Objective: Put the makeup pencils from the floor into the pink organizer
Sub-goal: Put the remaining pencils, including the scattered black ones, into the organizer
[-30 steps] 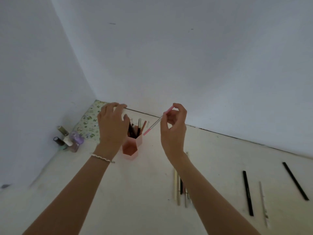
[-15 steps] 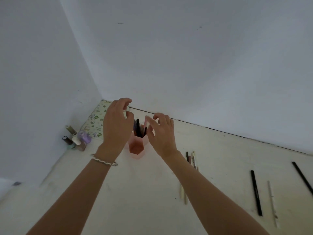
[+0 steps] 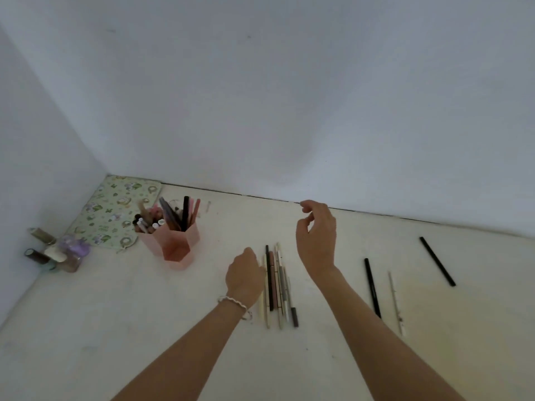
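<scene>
Pink organizer (image 3: 176, 246) stands on the floor (image 3: 115, 328) near the corner, w/ pencils upright in its back compartments; front one looks empty. Bundle of makeup pencils (image 3: 276, 285) lies on floor to its right. Left hand (image 3: 244, 274) is down at the bundle's left edge, fingers hidden, can't tell grip. Right hand (image 3: 317, 235) hovers above, fingers loosely curled, holding nothing. Three more pencils (image 3: 372, 287) lie well apart, further right.

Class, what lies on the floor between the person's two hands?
In the head view, a bundle of makeup pencils lies on the floor between the left hand and the right hand.
</scene>
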The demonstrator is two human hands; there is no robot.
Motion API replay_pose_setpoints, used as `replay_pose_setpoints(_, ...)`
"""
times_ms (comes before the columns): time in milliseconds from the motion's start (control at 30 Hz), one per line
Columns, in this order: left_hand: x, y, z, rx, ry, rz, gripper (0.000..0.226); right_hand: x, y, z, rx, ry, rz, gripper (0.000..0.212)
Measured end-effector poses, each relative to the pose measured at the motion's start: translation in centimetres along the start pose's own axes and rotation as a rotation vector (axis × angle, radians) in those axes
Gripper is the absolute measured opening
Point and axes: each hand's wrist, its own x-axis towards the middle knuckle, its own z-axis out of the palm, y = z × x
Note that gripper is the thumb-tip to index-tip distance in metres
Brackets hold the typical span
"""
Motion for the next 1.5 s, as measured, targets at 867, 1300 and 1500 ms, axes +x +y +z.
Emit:
replay_pose_setpoints(867,1.3,3.0,-8.4,-0.429,0.405,0.401,0.05,-5.2,3.8,-0.1,-0.406,-0.666,0.258,0.034)
replay_pose_setpoints(1300,4.6,-5.6,-16.4,-0.119,0.763,0.24,0.032,-0.1,-4.7,2.7,0.326,-0.12,0.087,0.041)
replay_pose_setpoints(1500,4.4,-7.0,-16.3,0.295,0.792,0.31,0.027,-1.4,-8.0,5.5,0.382,-0.163,-0.024,0.038)
